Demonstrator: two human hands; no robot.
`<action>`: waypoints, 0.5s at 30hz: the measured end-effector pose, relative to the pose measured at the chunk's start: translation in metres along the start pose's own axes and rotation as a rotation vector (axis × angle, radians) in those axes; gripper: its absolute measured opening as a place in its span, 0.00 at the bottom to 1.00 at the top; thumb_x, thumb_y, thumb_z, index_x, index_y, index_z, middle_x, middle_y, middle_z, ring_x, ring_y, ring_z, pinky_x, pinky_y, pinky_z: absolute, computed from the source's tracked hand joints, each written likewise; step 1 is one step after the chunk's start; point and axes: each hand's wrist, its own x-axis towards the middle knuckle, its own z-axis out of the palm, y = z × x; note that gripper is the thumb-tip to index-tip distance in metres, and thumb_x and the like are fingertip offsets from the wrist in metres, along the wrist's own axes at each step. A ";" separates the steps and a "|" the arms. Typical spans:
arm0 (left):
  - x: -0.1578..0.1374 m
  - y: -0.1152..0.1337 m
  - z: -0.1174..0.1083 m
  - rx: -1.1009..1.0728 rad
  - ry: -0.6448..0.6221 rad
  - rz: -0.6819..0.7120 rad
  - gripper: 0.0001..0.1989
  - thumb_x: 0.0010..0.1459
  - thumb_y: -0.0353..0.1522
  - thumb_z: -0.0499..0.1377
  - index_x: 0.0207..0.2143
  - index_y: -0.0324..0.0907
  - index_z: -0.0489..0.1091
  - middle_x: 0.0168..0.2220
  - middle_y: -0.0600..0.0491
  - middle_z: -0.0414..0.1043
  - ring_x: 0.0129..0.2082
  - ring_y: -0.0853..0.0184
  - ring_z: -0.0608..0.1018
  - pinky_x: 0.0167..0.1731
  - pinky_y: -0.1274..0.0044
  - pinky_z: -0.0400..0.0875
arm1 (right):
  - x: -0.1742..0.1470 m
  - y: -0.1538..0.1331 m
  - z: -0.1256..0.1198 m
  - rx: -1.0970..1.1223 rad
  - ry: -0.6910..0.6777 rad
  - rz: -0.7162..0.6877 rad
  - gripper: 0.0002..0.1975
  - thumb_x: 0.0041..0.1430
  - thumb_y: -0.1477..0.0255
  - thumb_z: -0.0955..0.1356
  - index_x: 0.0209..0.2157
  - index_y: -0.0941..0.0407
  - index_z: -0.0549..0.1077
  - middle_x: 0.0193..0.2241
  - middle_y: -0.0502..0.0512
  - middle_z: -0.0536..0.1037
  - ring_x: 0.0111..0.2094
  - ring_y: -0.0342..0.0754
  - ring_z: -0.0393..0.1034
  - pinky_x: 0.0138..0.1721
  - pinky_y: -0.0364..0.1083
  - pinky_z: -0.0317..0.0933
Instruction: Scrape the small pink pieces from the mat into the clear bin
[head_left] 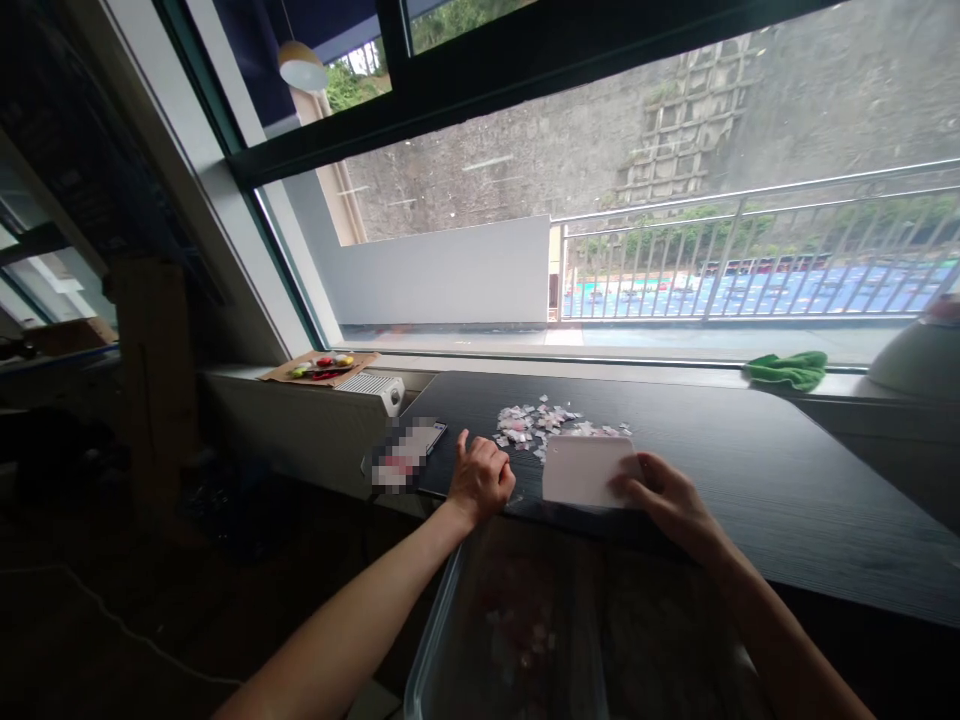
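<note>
In my right hand (pixel 667 492) is a flat white rectangular card (pixel 586 470), gripped at its right edge and tilted above the front of the table. My left hand (pixel 481 474) rests near the table's front edge, left of the card. Its fingers are curled in, and whatever they may hold is hidden. Behind both hands lies a loose heap of small clear and whitish packets (pixel 525 424), partly covered by the card. Below the table edge, a clear plastic bin (pixel 433 640) has a few similar small pieces inside.
The dark wood-grain table (pixel 720 450) stands against a window. A phone (pixel 411 452), partly pixelated, lies at its left edge. Farther left, cardboard (pixel 274 372) with colourful items rests on the ledge by a white radiator (pixel 375 388). A green cloth (pixel 787 370) is on the right sill.
</note>
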 end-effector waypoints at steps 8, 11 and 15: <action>0.003 0.005 -0.003 0.053 -0.126 0.009 0.08 0.56 0.32 0.52 0.34 0.41 0.71 0.36 0.48 0.72 0.41 0.59 0.71 0.59 0.56 0.50 | 0.004 0.006 -0.011 -0.142 0.134 0.086 0.15 0.46 0.63 0.70 0.36 0.55 0.73 0.30 0.53 0.79 0.31 0.51 0.73 0.33 0.48 0.66; 0.003 0.006 -0.002 0.026 -0.130 -0.073 0.07 0.55 0.31 0.54 0.34 0.42 0.71 0.36 0.48 0.72 0.42 0.59 0.71 0.59 0.56 0.51 | 0.005 0.004 -0.012 -0.104 0.066 0.091 0.16 0.44 0.63 0.70 0.36 0.55 0.74 0.30 0.53 0.79 0.32 0.51 0.73 0.32 0.47 0.67; 0.003 0.005 -0.002 0.006 -0.119 -0.102 0.06 0.55 0.31 0.54 0.33 0.42 0.71 0.36 0.49 0.72 0.41 0.60 0.71 0.59 0.57 0.51 | 0.000 -0.001 -0.007 -0.024 0.015 0.076 0.16 0.44 0.62 0.72 0.35 0.55 0.74 0.30 0.53 0.79 0.31 0.51 0.73 0.31 0.47 0.67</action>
